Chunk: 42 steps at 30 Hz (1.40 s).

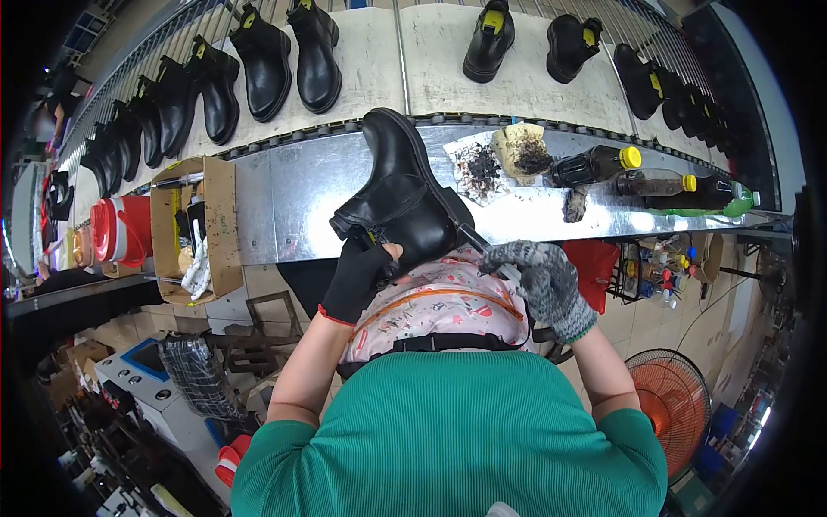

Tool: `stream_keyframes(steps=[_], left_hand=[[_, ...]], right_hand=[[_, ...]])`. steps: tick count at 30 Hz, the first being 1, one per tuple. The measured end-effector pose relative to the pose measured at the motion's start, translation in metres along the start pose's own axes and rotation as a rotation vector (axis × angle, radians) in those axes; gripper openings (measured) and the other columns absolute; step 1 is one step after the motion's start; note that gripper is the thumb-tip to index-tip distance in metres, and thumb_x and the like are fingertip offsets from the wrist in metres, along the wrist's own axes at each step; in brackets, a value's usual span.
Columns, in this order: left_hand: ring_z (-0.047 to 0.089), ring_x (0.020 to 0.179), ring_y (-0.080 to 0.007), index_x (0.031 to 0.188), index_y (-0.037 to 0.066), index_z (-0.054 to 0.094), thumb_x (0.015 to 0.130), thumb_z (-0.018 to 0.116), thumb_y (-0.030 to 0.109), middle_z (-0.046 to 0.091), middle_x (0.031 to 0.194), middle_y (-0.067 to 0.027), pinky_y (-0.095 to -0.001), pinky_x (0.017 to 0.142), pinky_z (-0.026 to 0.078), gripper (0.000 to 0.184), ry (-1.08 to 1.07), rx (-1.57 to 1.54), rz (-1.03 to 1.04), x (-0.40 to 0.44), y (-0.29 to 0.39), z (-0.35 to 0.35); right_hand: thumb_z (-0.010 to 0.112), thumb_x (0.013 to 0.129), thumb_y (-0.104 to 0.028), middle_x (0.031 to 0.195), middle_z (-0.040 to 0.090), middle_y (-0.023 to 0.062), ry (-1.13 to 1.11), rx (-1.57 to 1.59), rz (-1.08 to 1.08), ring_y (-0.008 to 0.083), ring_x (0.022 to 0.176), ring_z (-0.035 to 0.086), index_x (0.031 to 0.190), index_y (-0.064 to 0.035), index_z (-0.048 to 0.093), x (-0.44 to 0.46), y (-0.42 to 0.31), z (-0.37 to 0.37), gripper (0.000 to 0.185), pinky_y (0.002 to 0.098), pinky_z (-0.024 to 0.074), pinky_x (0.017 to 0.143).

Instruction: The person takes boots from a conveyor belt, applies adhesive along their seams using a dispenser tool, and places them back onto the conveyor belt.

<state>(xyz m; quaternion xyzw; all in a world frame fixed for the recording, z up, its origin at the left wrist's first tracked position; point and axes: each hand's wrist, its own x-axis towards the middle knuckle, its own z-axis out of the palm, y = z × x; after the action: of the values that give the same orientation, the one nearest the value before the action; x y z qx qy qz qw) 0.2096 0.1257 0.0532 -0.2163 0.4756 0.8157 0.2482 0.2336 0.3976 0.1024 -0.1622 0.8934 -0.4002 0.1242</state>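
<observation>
A black ankle boot (401, 194) is tilted over the near edge of the metal worktop, its toe pointing away and its sole facing right. My left hand (357, 280), in a black glove with bare fingertips, is closed on the boot's upper near its top opening. My right hand (544, 283), in a grey knitted glove, is closed around a slim tool (473, 238) with a dark, flat-looking end. That end meets the boot at the heel edge. The exact kind of tool cannot be made out.
Behind the metal worktop (301, 181), a conveyor (370, 52) carries several black boots. Right of my boot lie a stained white cloth (469, 159), a stained sponge (520, 142) and bottles with yellow caps (631, 158). A cardboard box (226, 220) and red bucket (108, 228) stand left.
</observation>
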Motion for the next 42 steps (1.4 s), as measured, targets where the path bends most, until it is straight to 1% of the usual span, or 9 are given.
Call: stream_keyframes(steps=[14, 20, 22, 26, 30, 32, 37, 40, 42], left_hand=[[0.068, 0.081, -0.0293, 0.115, -0.008, 0.048, 0.085, 0.051, 0.019, 0.062, 0.101, -0.0219, -0.0260, 0.057, 0.056, 0.040, -0.116, -0.140, -0.014, 0.010, 0.003, 0.006], [0.068, 0.076, -0.0277, 0.119, -0.006, 0.046, 0.082, 0.053, 0.017, 0.062, 0.099, -0.0217, -0.0243, 0.050, 0.055, 0.045, -0.115, -0.079, 0.043, 0.012, 0.018, 0.000], [0.068, 0.072, -0.0293, 0.118, -0.005, 0.046, 0.080, 0.056, 0.013, 0.063, 0.095, -0.0198, -0.0273, 0.049, 0.056, 0.043, -0.163, -0.076, 0.032, 0.029, 0.025, -0.008], [0.068, 0.068, -0.0275, 0.119, -0.003, 0.047, 0.085, 0.057, 0.023, 0.063, 0.101, -0.0181, -0.0236, 0.046, 0.053, 0.043, -0.288, 0.189, 0.161, 0.104, 0.050, -0.011], [0.067, 0.067, -0.0268, 0.112, 0.000, 0.051, 0.083, 0.063, 0.018, 0.063, 0.088, -0.0128, -0.0283, 0.049, 0.055, 0.037, -0.234, 0.186, 0.158, 0.178, 0.110, 0.037], [0.067, 0.066, -0.0251, 0.110, 0.001, 0.052, 0.081, 0.065, 0.015, 0.063, 0.082, -0.0099, -0.0298, 0.048, 0.055, 0.035, -0.220, 0.165, 0.161, 0.213, 0.138, 0.068], [0.060, 0.051, -0.0158, 0.101, 0.004, 0.056, 0.070, 0.073, 0.021, 0.063, 0.077, -0.0098, -0.0247, 0.041, 0.047, 0.039, -0.064, 0.830, 0.487, 0.290, 0.166, 0.119], [0.066, 0.084, -0.0314, 0.104, 0.003, 0.059, 0.074, 0.064, 0.048, 0.066, 0.097, -0.0180, -0.0394, 0.073, 0.052, 0.053, 0.280, 1.334, 0.785, 0.296, 0.147, 0.133], [0.062, 0.093, -0.0339, 0.104, 0.011, 0.062, 0.082, 0.052, 0.046, 0.065, 0.102, -0.0184, -0.0424, 0.080, 0.049, 0.043, 0.124, 1.631, 0.609, 0.334, 0.133, 0.120]], right_hand=[[0.056, 0.078, -0.009, 0.097, 0.067, 0.0072, 0.169, 0.048, -0.197, 0.0236, 0.087, 0.065, 0.099, -0.0076, 0.067, -0.026, 0.001, 0.010, 0.024, 0.0349, 0.0525, 0.076], [0.055, 0.087, -0.001, 0.084, 0.063, 0.0128, 0.351, 1.412, 0.263, 0.0121, 0.061, 0.062, 0.132, -0.0063, 0.042, -0.028, 0.013, -0.001, 0.047, 0.0219, 0.0497, 0.044], [0.062, 0.083, -0.003, 0.082, 0.060, 0.0091, 0.484, 1.210, 0.324, 0.0111, 0.055, 0.058, 0.141, -0.0088, 0.024, -0.016, 0.034, 0.007, 0.070, 0.0236, 0.0480, 0.041], [0.058, 0.088, -0.009, 0.083, 0.056, 0.0033, 0.677, 0.870, 0.302, 0.0085, 0.060, 0.052, 0.137, -0.0097, 0.031, 0.005, 0.115, 0.062, 0.056, 0.0224, 0.0451, 0.049], [0.047, 0.093, -0.018, 0.088, 0.053, 0.0025, 0.458, 1.683, 0.300, 0.0108, 0.059, 0.052, 0.129, -0.0150, 0.039, 0.016, 0.164, 0.097, 0.037, 0.0239, 0.0413, 0.043], [0.046, 0.092, -0.026, 0.088, 0.055, 0.0045, 0.536, 1.623, 0.292, 0.0130, 0.058, 0.052, 0.126, -0.0132, 0.042, 0.019, 0.163, 0.102, 0.037, 0.0251, 0.0415, 0.042], [0.041, 0.094, -0.039, 0.081, 0.056, 0.0046, 0.470, 1.946, 0.320, 0.0128, 0.051, 0.049, 0.120, -0.0134, 0.049, 0.019, 0.173, 0.106, 0.037, 0.0245, 0.0384, 0.039], [0.038, 0.096, -0.044, 0.075, 0.055, 0.0009, 0.444, 2.002, 0.425, 0.0115, 0.048, 0.048, 0.112, -0.0149, 0.053, 0.020, 0.172, 0.104, 0.036, 0.0251, 0.0378, 0.038], [0.039, 0.096, -0.039, 0.078, 0.055, -0.0006, 0.487, 1.944, 0.410, 0.0110, 0.052, 0.050, 0.113, -0.0157, 0.051, 0.020, 0.166, 0.103, 0.032, 0.0252, 0.0385, 0.040]])
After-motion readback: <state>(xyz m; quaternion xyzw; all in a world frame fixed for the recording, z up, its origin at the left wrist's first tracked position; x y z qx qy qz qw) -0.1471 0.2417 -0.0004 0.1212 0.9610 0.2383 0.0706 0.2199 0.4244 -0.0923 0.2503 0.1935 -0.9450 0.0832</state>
